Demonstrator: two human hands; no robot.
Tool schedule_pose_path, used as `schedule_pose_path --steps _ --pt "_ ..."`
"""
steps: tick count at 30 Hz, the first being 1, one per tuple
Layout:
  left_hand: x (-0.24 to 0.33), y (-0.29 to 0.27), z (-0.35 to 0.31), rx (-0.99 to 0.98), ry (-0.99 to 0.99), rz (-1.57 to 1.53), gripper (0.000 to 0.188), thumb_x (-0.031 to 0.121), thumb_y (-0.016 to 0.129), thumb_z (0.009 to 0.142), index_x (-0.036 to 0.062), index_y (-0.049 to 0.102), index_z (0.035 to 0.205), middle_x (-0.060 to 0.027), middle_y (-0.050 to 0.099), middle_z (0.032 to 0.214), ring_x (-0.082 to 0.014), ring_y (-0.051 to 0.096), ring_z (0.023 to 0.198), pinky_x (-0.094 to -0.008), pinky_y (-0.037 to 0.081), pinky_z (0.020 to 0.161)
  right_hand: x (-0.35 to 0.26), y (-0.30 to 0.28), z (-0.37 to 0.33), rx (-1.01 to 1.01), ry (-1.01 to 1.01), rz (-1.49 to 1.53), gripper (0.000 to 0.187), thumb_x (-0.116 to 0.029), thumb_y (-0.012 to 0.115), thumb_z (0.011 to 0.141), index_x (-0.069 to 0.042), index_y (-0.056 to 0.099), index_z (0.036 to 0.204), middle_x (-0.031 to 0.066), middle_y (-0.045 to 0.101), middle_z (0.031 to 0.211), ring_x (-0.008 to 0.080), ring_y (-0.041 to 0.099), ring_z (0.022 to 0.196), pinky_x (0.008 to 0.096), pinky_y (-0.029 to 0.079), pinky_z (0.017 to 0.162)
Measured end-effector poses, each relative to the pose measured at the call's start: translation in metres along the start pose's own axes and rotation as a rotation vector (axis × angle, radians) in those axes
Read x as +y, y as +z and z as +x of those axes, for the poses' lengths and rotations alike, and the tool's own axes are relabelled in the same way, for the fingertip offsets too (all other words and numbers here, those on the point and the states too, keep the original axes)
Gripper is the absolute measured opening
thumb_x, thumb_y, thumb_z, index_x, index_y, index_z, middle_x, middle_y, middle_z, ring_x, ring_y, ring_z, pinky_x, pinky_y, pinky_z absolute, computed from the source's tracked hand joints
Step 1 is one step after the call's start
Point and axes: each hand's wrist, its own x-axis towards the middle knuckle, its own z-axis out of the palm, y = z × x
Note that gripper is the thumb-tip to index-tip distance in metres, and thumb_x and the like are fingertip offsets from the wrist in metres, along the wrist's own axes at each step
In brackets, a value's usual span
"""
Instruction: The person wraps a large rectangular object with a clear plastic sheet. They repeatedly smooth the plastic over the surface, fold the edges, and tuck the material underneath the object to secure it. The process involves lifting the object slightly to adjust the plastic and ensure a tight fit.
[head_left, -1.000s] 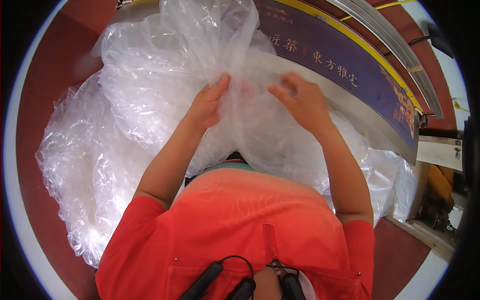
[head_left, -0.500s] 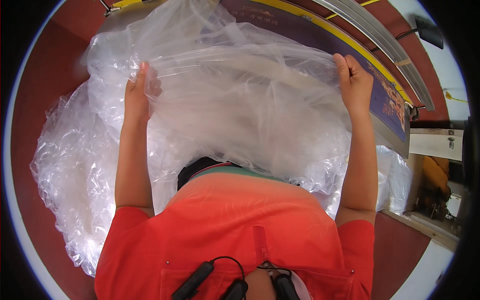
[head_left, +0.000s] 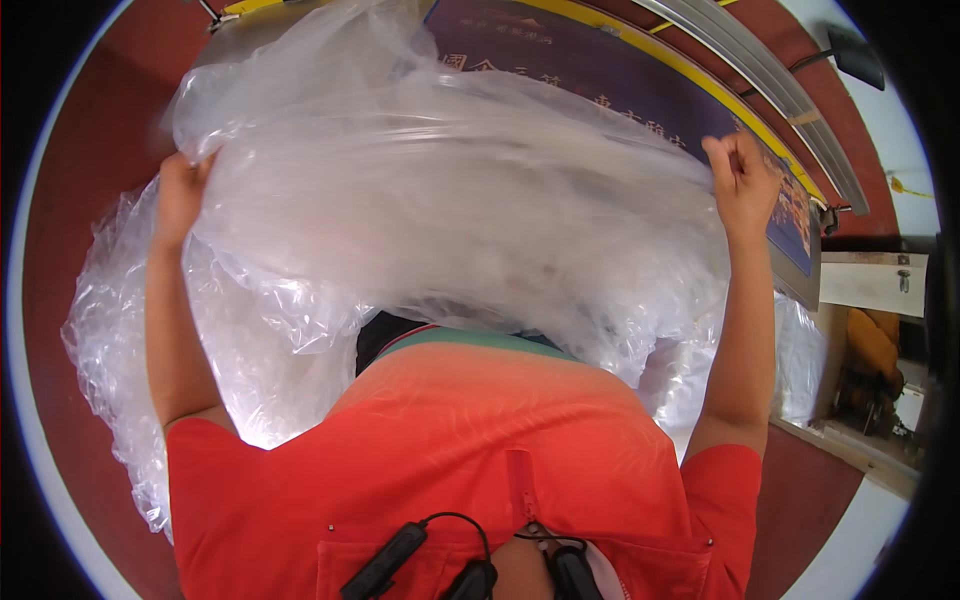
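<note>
I hold a large clear plastic sheet (head_left: 450,200) stretched wide in front of me. My left hand (head_left: 182,195) grips its left edge, fingers closed on the film. My right hand (head_left: 742,180) is clenched on its right edge, raised high. The sheet billows between both hands and hides what lies under it. More crumpled clear plastic (head_left: 130,340) is heaped below and to the left, over a dark red floor (head_left: 70,180).
A long purple board (head_left: 640,90) with a yellow border runs along the back right, with a grey metal rail (head_left: 760,70) behind it. A white ledge (head_left: 870,280) and cluttered items sit at the right. My orange shirt (head_left: 480,450) fills the lower middle.
My hands have moved from close together at the centre to far apart, spreading and lifting the plastic sheet wide. The sheet now billows higher than half a second ago.
</note>
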Motion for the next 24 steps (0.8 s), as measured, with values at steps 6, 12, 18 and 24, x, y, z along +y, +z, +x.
schedule_pose_path --steps 6,12,18,24 --pt "-0.264 -0.076 -0.177 -0.461 -0.508 0.85 0.03 0.017 0.046 0.082 0.0008 0.046 0.107 -0.0166 0.055 0.088 -0.0171 0.053 0.068 -0.032 0.041 0.055 0.025 -0.015 -0.063 -0.211 0.211 0.027 0.024 -0.022 0.057 0.077 -0.005 0.048 0.062 0.0041 0.037 0.047 0.0121 0.032 0.042 0.0257 0.029 0.042" --pt "-0.113 0.085 -0.156 -0.385 -0.763 0.288 0.029 0.019 0.045 0.082 0.0032 0.046 0.107 -0.014 0.054 0.088 -0.0165 0.052 0.068 -0.0321 0.04 0.054 0.077 -0.017 -0.209 -0.676 0.609 0.213 0.029 -0.024 0.043 0.083 -0.003 0.047 0.064 0.0045 0.044 0.05 0.0121 0.046 0.046 0.0273 0.037 0.045" --pt "0.078 0.212 -0.065 -0.382 -0.475 -0.308 0.025 0.019 0.045 0.082 0.0045 0.048 0.102 -0.012 0.054 0.084 -0.016 0.051 0.066 -0.0313 0.04 0.055 0.095 0.016 -0.237 -0.66 0.358 0.33 0.027 -0.016 0.042 0.082 0.004 0.048 0.099 0.0086 0.05 0.072 0.0172 0.051 0.071 0.0267 0.042 0.064" --pt "-0.107 -0.021 -0.205 -0.066 -0.989 0.298 0.021 0.019 0.046 0.082 0.0058 0.051 0.097 -0.01 0.053 0.081 -0.0155 0.05 0.064 -0.0304 0.04 0.055 0.128 0.012 -0.207 -0.528 0.726 0.73 0.025 -0.026 0.044 0.084 -0.002 0.052 0.087 0.0024 0.049 0.068 0.0096 0.048 0.06 0.0209 0.042 0.057"
